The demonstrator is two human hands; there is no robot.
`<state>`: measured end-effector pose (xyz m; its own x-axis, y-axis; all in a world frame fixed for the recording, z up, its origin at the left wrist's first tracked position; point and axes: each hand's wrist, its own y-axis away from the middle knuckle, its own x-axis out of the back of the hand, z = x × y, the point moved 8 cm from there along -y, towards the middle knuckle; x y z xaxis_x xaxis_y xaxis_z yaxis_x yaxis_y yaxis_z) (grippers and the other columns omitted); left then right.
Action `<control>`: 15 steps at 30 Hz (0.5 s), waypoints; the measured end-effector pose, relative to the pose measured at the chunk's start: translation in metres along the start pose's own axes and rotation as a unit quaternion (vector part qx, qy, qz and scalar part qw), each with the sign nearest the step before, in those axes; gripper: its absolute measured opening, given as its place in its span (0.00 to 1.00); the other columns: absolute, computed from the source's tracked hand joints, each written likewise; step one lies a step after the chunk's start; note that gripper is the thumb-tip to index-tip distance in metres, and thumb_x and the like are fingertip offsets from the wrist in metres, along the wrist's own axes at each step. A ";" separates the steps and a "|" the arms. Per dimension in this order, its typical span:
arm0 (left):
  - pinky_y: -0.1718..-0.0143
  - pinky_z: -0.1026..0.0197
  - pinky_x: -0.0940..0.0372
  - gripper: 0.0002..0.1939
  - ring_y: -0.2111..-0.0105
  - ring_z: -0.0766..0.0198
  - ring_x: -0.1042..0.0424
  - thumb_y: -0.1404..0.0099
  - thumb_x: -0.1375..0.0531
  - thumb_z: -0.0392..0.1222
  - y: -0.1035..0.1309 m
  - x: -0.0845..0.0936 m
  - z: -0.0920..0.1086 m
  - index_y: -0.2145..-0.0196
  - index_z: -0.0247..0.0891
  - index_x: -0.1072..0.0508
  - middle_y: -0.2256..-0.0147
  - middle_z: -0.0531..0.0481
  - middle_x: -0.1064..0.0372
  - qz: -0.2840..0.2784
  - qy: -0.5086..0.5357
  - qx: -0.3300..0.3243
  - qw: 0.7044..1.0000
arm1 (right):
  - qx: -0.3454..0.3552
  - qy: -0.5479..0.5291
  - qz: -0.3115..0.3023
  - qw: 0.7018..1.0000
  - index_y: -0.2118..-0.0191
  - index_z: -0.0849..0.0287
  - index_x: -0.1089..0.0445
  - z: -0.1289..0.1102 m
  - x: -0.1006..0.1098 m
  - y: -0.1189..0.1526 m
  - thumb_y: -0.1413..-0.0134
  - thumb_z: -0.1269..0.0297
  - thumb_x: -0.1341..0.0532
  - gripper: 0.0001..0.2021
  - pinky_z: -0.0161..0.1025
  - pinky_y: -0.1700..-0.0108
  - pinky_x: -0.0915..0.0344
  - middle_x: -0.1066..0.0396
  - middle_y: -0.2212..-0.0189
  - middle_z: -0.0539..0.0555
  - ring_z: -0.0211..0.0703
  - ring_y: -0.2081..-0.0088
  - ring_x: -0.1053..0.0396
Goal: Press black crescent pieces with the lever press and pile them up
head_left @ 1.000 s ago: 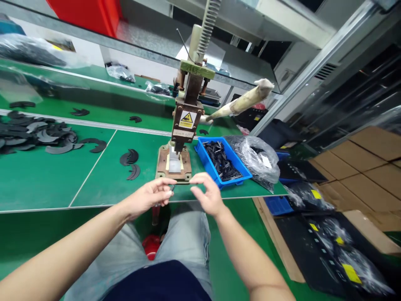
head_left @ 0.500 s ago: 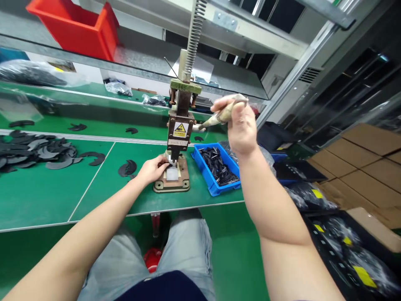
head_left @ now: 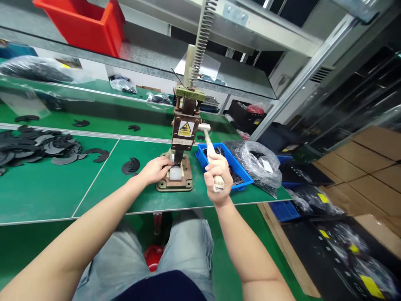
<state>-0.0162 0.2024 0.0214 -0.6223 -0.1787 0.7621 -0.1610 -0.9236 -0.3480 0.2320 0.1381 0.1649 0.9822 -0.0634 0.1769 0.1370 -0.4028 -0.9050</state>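
A hand-lever press [head_left: 183, 129] with a warning label and a tall spring stands on the green bench. My right hand [head_left: 218, 177] is closed around its wrapped lever handle [head_left: 209, 144], which points down toward me. At the press base [head_left: 175, 184], my left hand [head_left: 156, 169] pinches a small dark piece, mostly hidden by the fingers, under the ram. A pale block [head_left: 175, 173] sits on the base just in front of the ram. Left of that hand lie curved black pieces [head_left: 130, 166].
A blue tray [head_left: 247, 181] of small black parts stands right of the press, beside a clear plastic bag [head_left: 266, 167]. Many curved black pieces [head_left: 59, 152] are heaped at the left. A red bin [head_left: 94, 29] sits on the shelf above.
My right hand has swung the lever down and toward me from its raised position. The left hand stays at the press base. The view has shifted slightly.
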 end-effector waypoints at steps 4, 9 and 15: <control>0.41 0.50 0.31 0.20 0.46 0.49 0.23 0.28 0.45 0.46 0.019 0.041 -0.023 0.47 0.38 0.19 0.46 0.41 0.20 0.045 -0.007 0.071 0.996 | 0.013 0.015 0.030 0.999 0.69 0.52 0.31 0.005 -0.002 0.012 0.37 0.65 0.38 0.07 0.65 0.35 0.38 0.25 0.67 0.49 0.54 0.47 0.25; 0.54 0.55 0.31 0.17 0.59 0.54 0.23 0.29 0.42 0.51 0.090 0.111 -0.078 0.52 0.40 0.20 0.55 0.44 0.20 0.143 -0.078 0.241 0.957 | 0.012 0.031 0.065 0.997 0.68 0.50 0.32 0.008 -0.003 0.010 0.37 0.62 0.38 0.07 0.65 0.39 0.33 0.26 0.67 0.49 0.54 0.47 0.24; 0.56 0.54 0.32 0.24 0.57 0.51 0.24 0.33 0.38 0.66 0.144 0.078 -0.089 0.56 0.41 0.22 0.54 0.42 0.22 0.052 -0.135 0.290 0.946 | 0.009 -0.001 0.095 0.995 0.67 0.50 0.32 0.010 -0.005 0.013 0.36 0.63 0.38 0.06 0.64 0.39 0.31 0.27 0.68 0.50 0.54 0.48 0.24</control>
<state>-0.1562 0.0856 -0.0181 -0.3799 -0.2867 0.8795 0.3862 -0.9131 -0.1308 0.2301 0.1420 0.1482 0.9908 -0.1354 0.0005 -0.0496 -0.3666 -0.9290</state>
